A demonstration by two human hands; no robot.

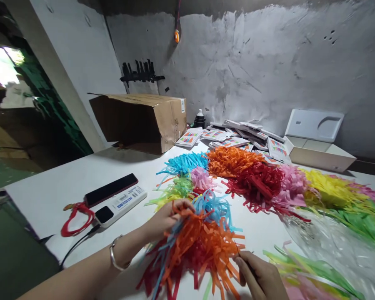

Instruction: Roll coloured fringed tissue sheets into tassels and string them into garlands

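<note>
My left hand (178,211) wears a silver bangle at the wrist and is closed on the top of an orange paper tassel (217,239). Light blue paper strips (214,206) lie right behind the tassel, and dark red strips (195,254) show under it. At the tassel's right edge my right hand (261,275) is closed, thumb against finger, in a pinch on what looks like a thin dark string (237,250). Its other fingers are partly hidden. Just beyond my left hand lie green paper strips (181,187) and a small pink tassel (202,178).
Fringed bundles in blue (187,163), orange (234,160), red (258,183), pink (290,185) and yellow (328,189) cross the white table (59,179). Clear plastic (337,237) lies right. A phone (111,189), power strip (121,206), cardboard box (171,121) and flat packs (234,133) stand around.
</note>
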